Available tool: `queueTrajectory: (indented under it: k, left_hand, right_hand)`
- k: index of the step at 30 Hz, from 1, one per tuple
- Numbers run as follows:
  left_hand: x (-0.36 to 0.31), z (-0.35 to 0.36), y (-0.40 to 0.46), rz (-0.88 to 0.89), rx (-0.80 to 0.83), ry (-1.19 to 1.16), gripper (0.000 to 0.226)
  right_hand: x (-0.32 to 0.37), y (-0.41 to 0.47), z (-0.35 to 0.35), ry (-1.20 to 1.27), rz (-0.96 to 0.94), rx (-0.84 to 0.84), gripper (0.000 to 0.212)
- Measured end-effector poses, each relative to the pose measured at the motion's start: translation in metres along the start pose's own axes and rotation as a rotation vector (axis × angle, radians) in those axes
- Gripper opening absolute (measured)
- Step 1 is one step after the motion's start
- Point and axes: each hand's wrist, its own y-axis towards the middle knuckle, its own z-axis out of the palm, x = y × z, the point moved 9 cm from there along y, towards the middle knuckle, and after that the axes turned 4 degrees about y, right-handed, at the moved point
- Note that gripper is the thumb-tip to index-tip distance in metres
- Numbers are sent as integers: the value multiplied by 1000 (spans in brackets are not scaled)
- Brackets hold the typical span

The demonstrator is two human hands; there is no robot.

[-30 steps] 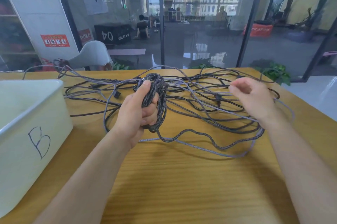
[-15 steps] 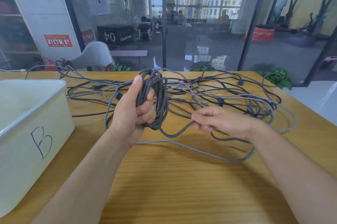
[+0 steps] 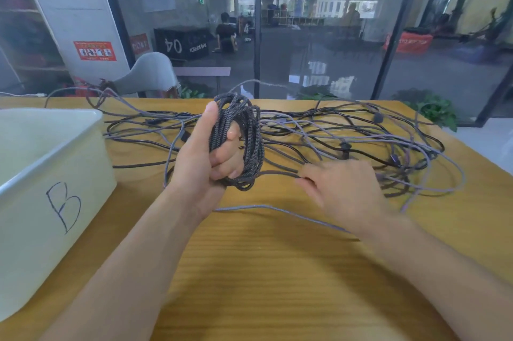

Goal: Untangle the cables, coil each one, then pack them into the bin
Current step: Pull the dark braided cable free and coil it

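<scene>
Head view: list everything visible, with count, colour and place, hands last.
Dark braided cable coil: one, dark grey, held above the table.
Tangled loose cables: several, black and purple-grey, far half of table.
White plastic bin marked B: one, left edge of table.
Wooden table: one, tan.
Grey chair back: one, behind table.
Left hand: grips the coil.
Right hand: pinches the coil's trailing strand.

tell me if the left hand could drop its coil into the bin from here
Probably yes: the left hand grips the coil beside the bin, whose top is open, with nothing between them.
</scene>
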Motion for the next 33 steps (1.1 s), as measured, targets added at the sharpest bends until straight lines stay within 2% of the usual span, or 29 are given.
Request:
queueTrajectory:
  k: [2,4,6,9,11,14,15,17,21,24,27,29,33]
  left_hand:
    - [-6,-4,0,9,-7,-37,53]
    - [-7,-4,-1,11,-7,-25,53]
    - [-4,0,-2,6,7,25,53]
    - [1,6,-2,6,52,123,53]
    - [4,3,-1,-5,44,181,53]
    - [2,-7,2,-2,16,195,53]
    - [2,-9,2,-4,4,185,53]
    - [4,-9,2,-19,-12,177,53]
    - [6,1,-1,-40,20,126,53]
    - [7,10,-4,-51,65,93,52]
    - [13,26,-11,-89,147,106,52]
    - [15,34,-14,-108,208,130,53]
    - [15,37,-15,-108,283,212,53]
  right_hand:
    - [2,-4,-11,69,33,-284,24]
    - [-2,-3,-9,167,68,-374,22]
    - [-14,1,-6,362,191,-374,20]
    - [-25,0,15,695,369,-230,18]
    - [-31,3,37,1022,441,-22,19]
    - [-24,2,40,1527,262,285,22]
    - [-25,-2,39,1659,226,361,31]
    - [-28,-9,37,1773,198,460,44]
    - [-30,-13,22,1568,35,480,17]
    - [-19,-23,30,1272,-27,670,12]
    - [-12,-21,36,984,-43,664,11]
    - [-17,-15,37,830,-10,586,22]
    - [-56,-2,34,469,159,355,78]
